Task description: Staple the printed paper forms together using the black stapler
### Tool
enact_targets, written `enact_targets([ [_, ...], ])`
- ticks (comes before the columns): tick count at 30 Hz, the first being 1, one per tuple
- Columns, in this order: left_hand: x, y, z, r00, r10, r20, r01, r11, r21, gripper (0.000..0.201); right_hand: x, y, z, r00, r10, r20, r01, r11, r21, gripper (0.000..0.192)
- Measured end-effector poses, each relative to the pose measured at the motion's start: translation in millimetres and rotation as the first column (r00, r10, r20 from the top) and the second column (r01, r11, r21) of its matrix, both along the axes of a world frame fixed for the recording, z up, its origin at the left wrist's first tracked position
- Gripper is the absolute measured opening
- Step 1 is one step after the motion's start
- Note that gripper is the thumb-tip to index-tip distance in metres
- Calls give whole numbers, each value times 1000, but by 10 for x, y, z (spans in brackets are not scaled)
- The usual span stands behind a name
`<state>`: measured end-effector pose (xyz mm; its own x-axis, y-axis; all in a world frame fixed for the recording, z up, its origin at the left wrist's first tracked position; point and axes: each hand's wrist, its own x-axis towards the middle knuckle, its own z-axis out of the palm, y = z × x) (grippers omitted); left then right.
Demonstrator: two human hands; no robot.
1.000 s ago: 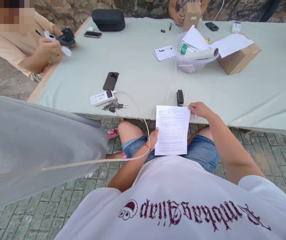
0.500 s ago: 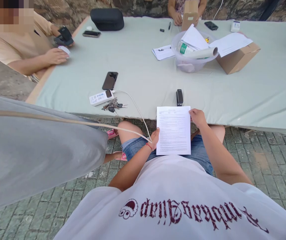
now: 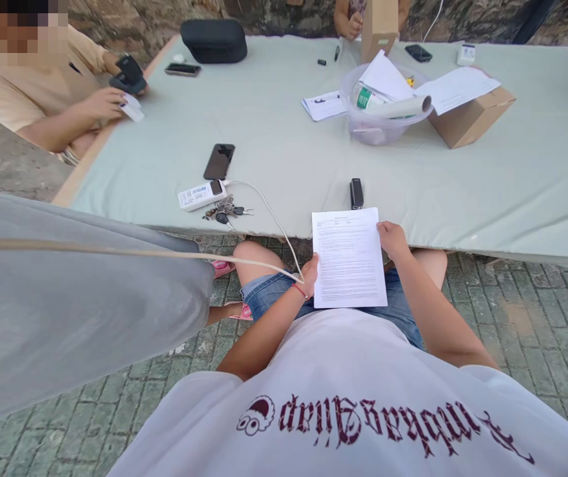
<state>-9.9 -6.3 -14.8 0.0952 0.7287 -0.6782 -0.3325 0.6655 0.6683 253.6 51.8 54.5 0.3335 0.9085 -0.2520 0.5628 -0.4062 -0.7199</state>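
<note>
Over the lap, just past the belly, the left hand (image 3: 309, 275) is pinching the left edge of a printed page (image 3: 349, 262), thumb on top, while the right hand (image 3: 393, 240) grips the right edge just under the upper corner. (Can't tell if it's one sheet or a few stacked.) Compared with half a second ago, the page has swung slightly, bottom end drifting toward the right-hand side. A second back, the right hand was up at the very corner.

Right beyond the page's top edge sits a black stapler (image 3: 356, 193), same spot as before. Past the left wrist runs a white cord (image 3: 260, 192); its slack used to droop low across the forearm, now it's pulled higher. Farther out on the left-hand side: keys (image 3: 224, 211), a white power bank (image 3: 202, 195) and a dark phone (image 3: 220, 161).

Well beyond the grip, a clear tub (image 3: 376, 134) stands against a cardboard box (image 3: 473, 119). Far left, a co-worker's hand (image 3: 102, 106) has a white slip (image 3: 132, 108), more of it showing than half a second ago.
</note>
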Motion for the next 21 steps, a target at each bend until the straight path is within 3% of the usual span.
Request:
enact_targets([
  [6,-2,9,100,1000,1,-4,-1,1000,-17,53,-79,-285,-120,990,38,134,-42,999,24,27],
  [14,26,-36,126,1000,7,19,-7,1000,-23,56,-23,-411,-346,974,-128,-189,133,991,13,35],
  [21,48,-19,109,999,53,4,-53,998,-43,54,-140,-685,-447,963,-129,-236,130,991,-15,37],
])
